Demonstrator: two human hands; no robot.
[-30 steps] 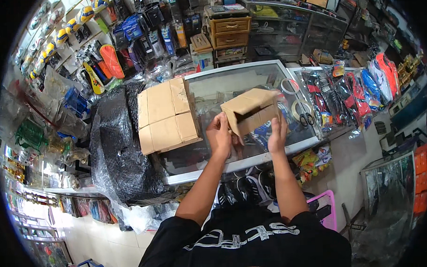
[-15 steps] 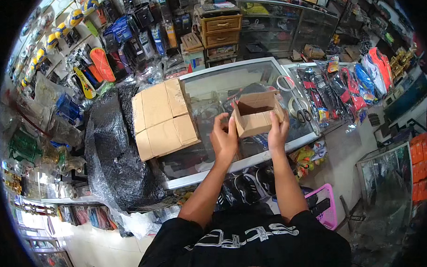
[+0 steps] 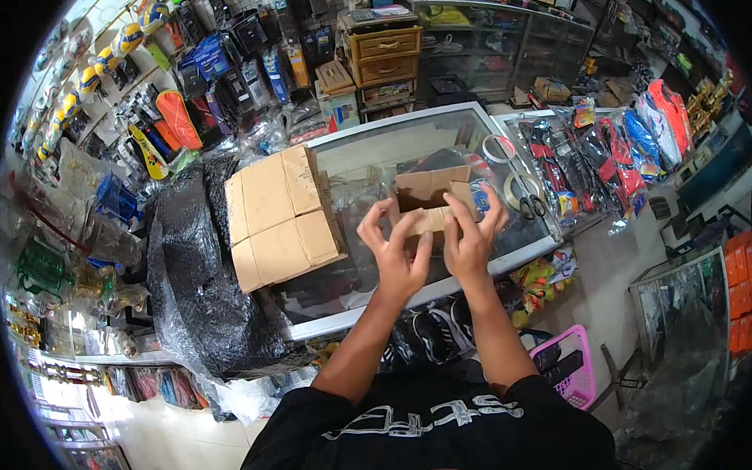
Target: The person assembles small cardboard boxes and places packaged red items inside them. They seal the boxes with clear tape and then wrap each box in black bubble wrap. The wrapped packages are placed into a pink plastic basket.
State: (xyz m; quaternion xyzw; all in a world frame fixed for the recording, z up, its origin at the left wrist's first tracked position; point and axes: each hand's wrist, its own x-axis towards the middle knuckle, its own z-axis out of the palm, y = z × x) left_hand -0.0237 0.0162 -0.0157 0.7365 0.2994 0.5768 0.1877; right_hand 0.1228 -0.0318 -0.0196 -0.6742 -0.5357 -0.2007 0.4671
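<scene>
I hold a small brown cardboard box with both hands above a glass display counter. Its opening faces away from me and one flap stands up. My left hand presses against the box's near left side with fingers spread. My right hand grips the near right side, fingers fanned over the edge. The lower part of the box is hidden behind my hands.
A stack of flattened cardboard sheets lies on the counter's left end beside a black plastic-wrapped bundle. Scissors and a tape roll lie to the right, packaged goods beyond. A pink basket sits on the floor.
The box has been turned and drawn closer to me; both hands shifted from its sides to its near face, fingers now spread wider.
</scene>
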